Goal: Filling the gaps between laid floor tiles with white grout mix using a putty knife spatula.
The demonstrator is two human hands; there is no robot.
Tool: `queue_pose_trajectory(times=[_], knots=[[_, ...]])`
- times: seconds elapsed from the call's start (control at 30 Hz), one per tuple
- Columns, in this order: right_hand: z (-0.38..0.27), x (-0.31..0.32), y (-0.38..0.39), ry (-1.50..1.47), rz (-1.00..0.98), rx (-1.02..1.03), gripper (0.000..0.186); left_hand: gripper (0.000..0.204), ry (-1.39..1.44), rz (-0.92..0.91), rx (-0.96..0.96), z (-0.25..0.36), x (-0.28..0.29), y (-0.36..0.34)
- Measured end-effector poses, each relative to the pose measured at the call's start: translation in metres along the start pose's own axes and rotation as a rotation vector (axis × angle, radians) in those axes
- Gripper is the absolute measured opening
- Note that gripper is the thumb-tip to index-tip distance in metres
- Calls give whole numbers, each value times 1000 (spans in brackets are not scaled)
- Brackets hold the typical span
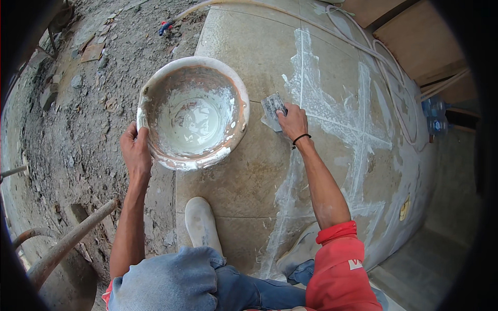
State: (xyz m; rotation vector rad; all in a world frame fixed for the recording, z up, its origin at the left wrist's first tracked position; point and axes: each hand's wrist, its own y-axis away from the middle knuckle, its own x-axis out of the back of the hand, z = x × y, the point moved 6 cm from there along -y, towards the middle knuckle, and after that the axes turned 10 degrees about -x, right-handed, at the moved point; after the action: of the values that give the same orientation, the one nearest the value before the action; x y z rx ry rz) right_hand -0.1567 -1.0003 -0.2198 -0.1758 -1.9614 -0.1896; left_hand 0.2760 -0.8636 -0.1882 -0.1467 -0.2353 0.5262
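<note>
My left hand is closed round the left rim of a wide, round basin. White, runny grout pools in the bottom of the basin and is smeared up its sides. To the right of the basin, my right hand grips a flat, grey scraper streaked with white, its blade pointing left toward the rim. Below both hands lie large beige floor tiles. White grout is spread along the tile joints to the right of my right hand.
Rough soil and rubble border the tiles on the left. A pale hose curves across the far side, near a blue fitting. Plastic bottles stand at the right; a pole slants at lower left. My boot is below the basin.
</note>
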Motion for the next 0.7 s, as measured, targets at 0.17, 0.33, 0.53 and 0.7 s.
queue_pose_trajectory(times=[0.17,0.33,0.53,0.7], knots=[[54,18,-29,-53,69,-222,29,22,4,-38,-51,-10,-4,1],[77,33,-23,-36,187,-280,27,27,37,-8,-31,-12,-3,1],[34,44,-12,102,222,-146,18,24,22,6,-42,-19,-4,-1],[13,25,-6,318,304,326,21,24,88,42,-53,-12,-5,2]])
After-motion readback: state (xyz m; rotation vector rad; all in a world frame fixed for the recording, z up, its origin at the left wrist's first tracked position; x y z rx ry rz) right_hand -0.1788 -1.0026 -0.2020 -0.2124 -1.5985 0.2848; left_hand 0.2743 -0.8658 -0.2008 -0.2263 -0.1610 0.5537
